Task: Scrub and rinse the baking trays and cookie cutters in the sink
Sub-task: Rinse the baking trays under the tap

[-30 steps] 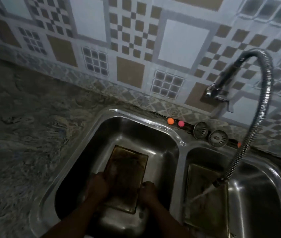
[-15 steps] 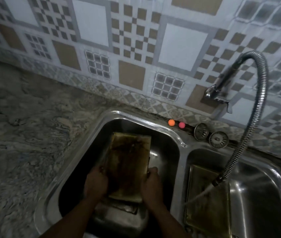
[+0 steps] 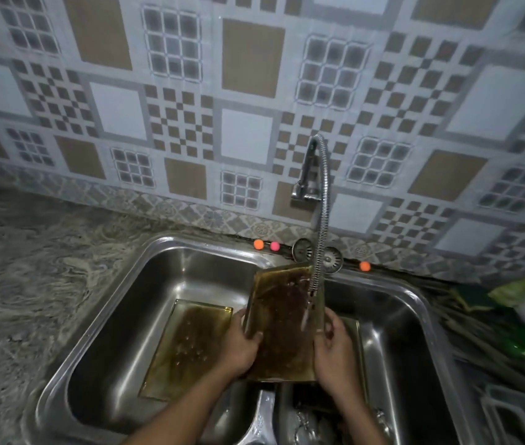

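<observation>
I hold a greasy brown baking tray (image 3: 282, 322) tilted up over the divider of the double steel sink (image 3: 107, 319). My left hand (image 3: 238, 343) grips its left edge and my right hand (image 3: 335, 354) grips its right edge. Water runs from the flexible tap hose (image 3: 320, 220) onto the tray's right side. A second dirty tray (image 3: 187, 345) lies flat in the left basin. Another tray edge (image 3: 359, 342) shows in the right basin behind my right hand. No cookie cutters are visible.
Two round drain strainers (image 3: 303, 250) and small orange and pink balls (image 3: 258, 244) sit on the sink's back ledge. Marbled counter (image 3: 23, 284) lies to the left. Green items (image 3: 508, 293) and a rack (image 3: 511, 419) stand at the right.
Both hands lifted the tray out of the left basin and carried it right, under the running water. A second tray is now uncovered in the left basin.
</observation>
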